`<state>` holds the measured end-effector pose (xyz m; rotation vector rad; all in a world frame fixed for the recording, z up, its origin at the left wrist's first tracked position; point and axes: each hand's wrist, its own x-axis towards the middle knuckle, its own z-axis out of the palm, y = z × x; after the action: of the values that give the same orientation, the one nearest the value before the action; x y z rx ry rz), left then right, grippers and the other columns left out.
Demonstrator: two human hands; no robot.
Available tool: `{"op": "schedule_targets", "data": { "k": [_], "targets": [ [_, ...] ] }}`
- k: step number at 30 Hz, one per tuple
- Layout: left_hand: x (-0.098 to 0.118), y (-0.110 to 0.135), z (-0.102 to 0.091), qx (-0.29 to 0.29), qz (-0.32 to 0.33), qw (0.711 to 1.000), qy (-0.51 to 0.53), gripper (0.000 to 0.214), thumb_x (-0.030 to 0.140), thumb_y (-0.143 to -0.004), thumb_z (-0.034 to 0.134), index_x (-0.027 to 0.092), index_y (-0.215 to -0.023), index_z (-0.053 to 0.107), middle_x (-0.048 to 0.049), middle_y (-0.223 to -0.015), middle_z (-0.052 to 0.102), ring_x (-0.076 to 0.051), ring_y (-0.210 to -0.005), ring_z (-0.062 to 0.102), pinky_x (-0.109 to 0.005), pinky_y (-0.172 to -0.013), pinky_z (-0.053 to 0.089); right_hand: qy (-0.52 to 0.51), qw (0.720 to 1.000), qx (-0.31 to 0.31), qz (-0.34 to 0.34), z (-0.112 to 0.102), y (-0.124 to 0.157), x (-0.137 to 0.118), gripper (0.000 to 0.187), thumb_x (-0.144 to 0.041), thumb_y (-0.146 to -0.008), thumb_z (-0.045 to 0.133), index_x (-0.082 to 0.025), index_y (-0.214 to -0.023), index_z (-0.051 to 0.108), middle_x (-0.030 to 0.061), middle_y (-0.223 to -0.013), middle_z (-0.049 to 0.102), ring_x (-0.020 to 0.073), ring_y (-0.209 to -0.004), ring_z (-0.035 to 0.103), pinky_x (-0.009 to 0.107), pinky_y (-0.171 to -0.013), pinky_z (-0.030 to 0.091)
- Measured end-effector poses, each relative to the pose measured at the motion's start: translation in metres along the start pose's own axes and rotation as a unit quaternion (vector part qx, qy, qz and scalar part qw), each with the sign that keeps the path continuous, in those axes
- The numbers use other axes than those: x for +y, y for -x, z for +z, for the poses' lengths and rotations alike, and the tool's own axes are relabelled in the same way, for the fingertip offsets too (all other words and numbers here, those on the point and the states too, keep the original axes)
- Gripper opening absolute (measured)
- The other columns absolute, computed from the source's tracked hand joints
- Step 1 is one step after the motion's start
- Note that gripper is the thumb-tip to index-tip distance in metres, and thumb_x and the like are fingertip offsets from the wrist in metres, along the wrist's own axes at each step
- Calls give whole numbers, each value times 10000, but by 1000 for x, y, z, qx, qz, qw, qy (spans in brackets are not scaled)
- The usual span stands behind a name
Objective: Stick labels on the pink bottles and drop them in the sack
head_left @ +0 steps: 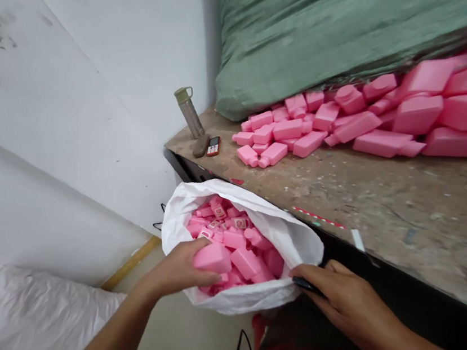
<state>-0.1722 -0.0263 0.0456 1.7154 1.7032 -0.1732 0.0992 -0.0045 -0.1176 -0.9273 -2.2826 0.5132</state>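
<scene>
A white sack (248, 298) stands with its mouth open against the front edge of the table, filled with small pink plastic bottles (244, 260). Some of those inside carry pale printed labels. My left hand (181, 269) is over the sack's left rim, its fingers closed around a pink bottle (213, 258) at the top of the heap. At the sack's right rim, my right hand (344, 292) is closed on a slim black object (308, 286), whose kind I cannot make out. Its fingertips meet the sack's edge; whether they also pinch the cloth is unclear.
Along the back of the worn table (394, 200) lie loose pink bottles (291, 128) beneath a large green sack (338, 26). A flask (189, 112), a brown case (201, 146) and a phone (213, 146) occupy the left corner. Another pale sack (39, 324) rests lower left by the wall.
</scene>
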Motion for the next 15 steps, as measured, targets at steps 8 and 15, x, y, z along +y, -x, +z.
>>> {"op": "schedule_targets", "data": {
  "k": [8, 15],
  "targets": [
    [-34, -128, 30, -90, 45, 990, -104, 397, 366, -824, 658, 170, -1162, 590, -93, -1232, 585, -243, -1088, 576, -447, -924, 485, -21, 998, -9, 51, -2, 17, 6, 247, -124, -842, 460, -256, -861, 668, 16, -680, 673, 177, -586, 569, 251, -525, 434],
    [-37, -180, 6, -81, 21, 984, -158, 376, 362, -892, 573, 168, -1213, 559, -94, -1247, 570, -245, -1072, 584, -456, -889, 511, -42, 996, -18, 77, -6, 16, 9, 250, -146, -867, 451, -268, -855, 668, 15, -692, 682, 175, -583, 572, 254, -534, 446]
  ]
}}
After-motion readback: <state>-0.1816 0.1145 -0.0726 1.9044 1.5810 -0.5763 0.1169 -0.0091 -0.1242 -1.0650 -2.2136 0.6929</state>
